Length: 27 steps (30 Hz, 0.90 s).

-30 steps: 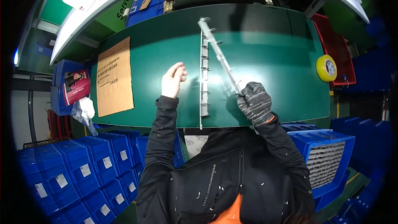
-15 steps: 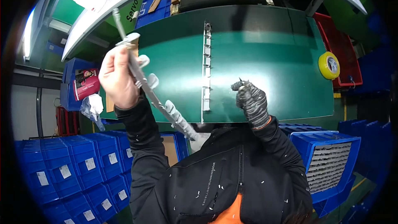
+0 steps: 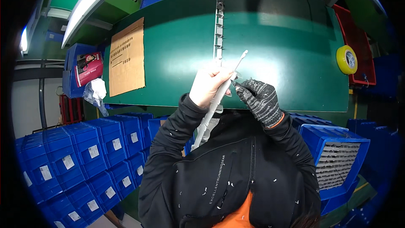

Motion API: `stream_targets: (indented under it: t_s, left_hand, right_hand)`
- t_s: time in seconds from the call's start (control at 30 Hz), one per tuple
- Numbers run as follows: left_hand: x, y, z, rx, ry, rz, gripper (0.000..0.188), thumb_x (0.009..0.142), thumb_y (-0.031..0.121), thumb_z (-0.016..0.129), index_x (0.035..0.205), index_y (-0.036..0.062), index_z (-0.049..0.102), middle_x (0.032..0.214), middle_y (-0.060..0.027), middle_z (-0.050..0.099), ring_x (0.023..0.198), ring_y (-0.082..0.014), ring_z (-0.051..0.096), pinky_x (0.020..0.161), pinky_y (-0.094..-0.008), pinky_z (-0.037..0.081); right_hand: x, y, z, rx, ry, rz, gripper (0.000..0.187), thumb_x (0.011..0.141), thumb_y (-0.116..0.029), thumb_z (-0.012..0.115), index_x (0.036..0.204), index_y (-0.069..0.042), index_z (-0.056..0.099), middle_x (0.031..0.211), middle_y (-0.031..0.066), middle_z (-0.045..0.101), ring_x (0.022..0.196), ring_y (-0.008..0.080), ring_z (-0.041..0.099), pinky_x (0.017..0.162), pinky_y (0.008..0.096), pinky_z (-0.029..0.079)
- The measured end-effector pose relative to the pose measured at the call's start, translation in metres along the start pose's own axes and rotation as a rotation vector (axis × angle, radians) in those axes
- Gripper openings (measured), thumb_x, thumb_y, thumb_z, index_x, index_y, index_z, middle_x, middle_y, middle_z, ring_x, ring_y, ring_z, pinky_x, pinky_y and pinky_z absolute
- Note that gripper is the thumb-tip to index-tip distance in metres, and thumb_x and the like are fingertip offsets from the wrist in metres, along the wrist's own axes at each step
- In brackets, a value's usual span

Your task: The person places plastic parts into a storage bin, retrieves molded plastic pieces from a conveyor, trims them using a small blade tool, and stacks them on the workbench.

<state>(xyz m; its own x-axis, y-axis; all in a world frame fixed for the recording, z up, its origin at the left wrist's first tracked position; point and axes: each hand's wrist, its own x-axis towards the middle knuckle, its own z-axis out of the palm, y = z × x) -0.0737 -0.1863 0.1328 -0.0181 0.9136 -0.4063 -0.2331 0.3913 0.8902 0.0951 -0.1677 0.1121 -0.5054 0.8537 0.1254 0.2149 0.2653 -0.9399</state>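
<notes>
My bare left hand [image 3: 206, 86] is closed around a long, pale grey plastic strip [image 3: 214, 109] with flat tabs along its side. The strip slants from near my chest up and to the right, its thin end past my fingers. Close to that grip, my right hand [image 3: 261, 103], in a grey-and-black knitted glove, has its fingertips pinched together beside the strip. A small dark tip shows at those fingers; what they hold cannot be made out. A similar strip [image 3: 219, 31] lies on the green table beyond my left hand, its near end hidden behind that hand.
A marked cardboard sheet [image 3: 127, 65] lies at the table's left. Yellow tape [image 3: 346, 59] sits at the right edge by a red crate [image 3: 358, 44]. Stacked blue boxes [image 3: 80, 147] stand lower left; a blue box [image 3: 310, 133] of grey strips stands lower right.
My left hand has brought the strip from the left to the middle, in front of me. My right hand now meets it there. The view has shifted, uncovering the cardboard sheet.
</notes>
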Motion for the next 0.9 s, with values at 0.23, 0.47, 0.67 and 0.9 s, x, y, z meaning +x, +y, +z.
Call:
stream_targets:
  t_s: [0.23,0.47,0.67,0.9]
  left_hand:
    - [-0.005,0.002,-0.004,0.007,-0.07,-0.049,0.024,0.082,0.019,0.056,0.086,-0.0038,0.061,0.068,-0.0039,0.056,0.049,-0.0087,0.053,0.046,-0.0199,0.046]
    - [-0.005,-0.003,0.002,0.151,-0.062,-0.063,0.026,0.083,0.023,0.055,0.084,-0.0024,0.062,0.067,-0.0032,0.057,0.05,-0.0076,0.052,0.046,-0.0193,0.044]
    - [-0.001,-0.008,0.003,0.099,-0.02,0.002,0.026,0.083,0.023,0.055,0.083,-0.0021,0.062,0.065,-0.003,0.056,0.049,-0.0073,0.052,0.046,-0.0192,0.044]
    - [-0.042,0.085,-0.063,0.428,0.293,0.461,0.03,0.09,0.026,0.04,0.077,0.0025,0.054,0.056,0.0016,0.041,0.051,-0.0069,0.038,0.054,-0.0229,0.038]
  right_hand:
    - [-0.002,0.0,-0.004,0.049,-0.08,0.119,0.015,0.077,-0.014,0.061,0.082,0.0,0.061,0.062,0.0087,0.055,0.053,0.0157,0.051,0.051,0.0274,0.04]
    - [-0.008,0.01,-0.012,-0.231,0.625,-0.246,0.009,0.075,-0.012,0.063,0.076,-0.004,0.061,0.068,0.0098,0.059,0.059,0.0223,0.057,0.056,0.0314,0.045]
    - [-0.009,0.009,-0.013,0.077,0.424,0.084,0.014,0.072,-0.014,0.066,0.073,-0.002,0.059,0.06,0.0072,0.055,0.051,0.0142,0.052,0.05,0.0271,0.041]
    - [0.002,0.031,-0.013,0.74,0.182,0.368,0.018,0.082,-0.019,0.056,0.079,-0.001,0.057,0.058,0.0017,0.053,0.048,0.008,0.047,0.043,0.0205,0.037]
